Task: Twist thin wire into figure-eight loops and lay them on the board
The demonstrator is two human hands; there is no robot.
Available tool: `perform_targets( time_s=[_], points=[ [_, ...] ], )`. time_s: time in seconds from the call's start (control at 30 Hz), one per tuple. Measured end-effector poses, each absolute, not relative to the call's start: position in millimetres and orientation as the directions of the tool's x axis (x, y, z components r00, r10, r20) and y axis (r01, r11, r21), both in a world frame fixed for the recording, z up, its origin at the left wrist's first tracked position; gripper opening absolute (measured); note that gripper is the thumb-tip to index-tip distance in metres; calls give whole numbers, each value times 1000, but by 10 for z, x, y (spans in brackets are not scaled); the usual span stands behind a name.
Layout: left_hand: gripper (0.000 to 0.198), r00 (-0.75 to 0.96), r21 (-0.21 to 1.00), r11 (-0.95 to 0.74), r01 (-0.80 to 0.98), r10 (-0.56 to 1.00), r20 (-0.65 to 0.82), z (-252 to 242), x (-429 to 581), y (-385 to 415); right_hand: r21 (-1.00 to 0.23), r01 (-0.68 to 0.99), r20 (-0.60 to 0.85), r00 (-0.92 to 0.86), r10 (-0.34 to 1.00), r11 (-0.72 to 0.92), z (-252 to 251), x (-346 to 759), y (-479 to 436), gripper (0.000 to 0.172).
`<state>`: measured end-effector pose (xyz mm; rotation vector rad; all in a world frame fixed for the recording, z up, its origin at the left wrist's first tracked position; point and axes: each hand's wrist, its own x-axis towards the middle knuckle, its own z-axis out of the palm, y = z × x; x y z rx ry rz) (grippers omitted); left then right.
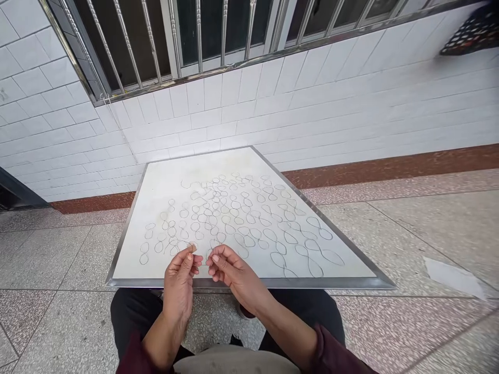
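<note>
A white square board (167, 176) with a metal rim rests in front of me, covered with several thin wire loops (234, 218) shaped like figure eights. My left hand (180, 283) is held over the board's near edge with thumb and forefinger pinched together. My right hand (230, 270) is close beside it, fingers curled in a pinch too. Both seem to grip a fine wire between them, too thin to make out clearly.
A white tiled wall (312, 109) with a barred window (187, 36) rises behind the board. Speckled stone floor (429, 228) surrounds it, with a scrap of white paper (454, 278) at the right. A dark perforated object (471, 34) sits at the top right. My knees lie under the board.
</note>
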<state>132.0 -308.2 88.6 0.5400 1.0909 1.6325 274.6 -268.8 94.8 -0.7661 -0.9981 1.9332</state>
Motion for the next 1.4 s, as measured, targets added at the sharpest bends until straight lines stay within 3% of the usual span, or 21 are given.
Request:
perform_targets(
  time_s=[0.23, 0.4, 0.47, 0.57, 0.67, 0.8, 0.9, 1.0, 1.07, 1.2, 1.3, 1.4],
  points=[
    [41, -258, 900, 51, -432, 950, -178, 884, 1299, -3244, -925, -308, -84, -404, 911, -222, 1024, 2789, -2748, 31],
    [40, 45, 960, 253, -123, 967, -249, 959, 1224, -3454, -968, -213, -44, -378, 925, -132, 1045, 2856, -2747, 29],
    [40, 51, 972, 233, -30, 971, -232, 1047, 1165, -3561, -987, -116, -59, -392, 918, -113, 1039, 2884, -2753, 28],
    [39, -71, 992, 110, 63, 992, -105, 1198, 1085, -3703, -998, -3, -51, -393, 918, -56, 1025, 2906, -2777, 27],
    [40, 55, 984, 129, 127, 989, -136, 1260, 1026, -3775, -998, 57, -19, -323, 946, -1, 1036, 2913, -2802, 23],
    [33, 313, 876, 49, 479, 923, -223, 1151, 865, -3766, -975, 190, 61, -264, 963, 114, 1078, 2945, -2818, 18],
    [26, 213, 674, -43, 738, 962, -172, 1075, 659, -3720, -904, 295, 224, -292, 930, 311, 1077, 2973, -2831, 17],
    [39, -109, 745, 76, 662, 994, -4, 1132, 527, -3667, -781, 354, 384, -376, 843, 514, 1035, 2965, -2858, 16],
    [43, -208, 829, 14, 559, 970, 124, 1232, 541, -3632, -701, 366, 443, -449, 776, 611, 1005, 2939, -2886, 19],
    [33, 25, 856, -173, 487, 983, 184, 1384, 740, -3578, -546, 367, 518, -558, 648, 753, 1004, 2883, -2962, 24],
    [36, 95, 942, -91, 324, 993, 63, 1351, 854, -3576, -477, 384, 529, -593, 607, 791, 1056, 2870, -3020, 26],
    [41, 126, 992, 25, 125, 991, -41, 1276, 873, -3592, -500, 391, 504, -594, 627, 773, 1109, 2877, -3060, 28]
  ],
)
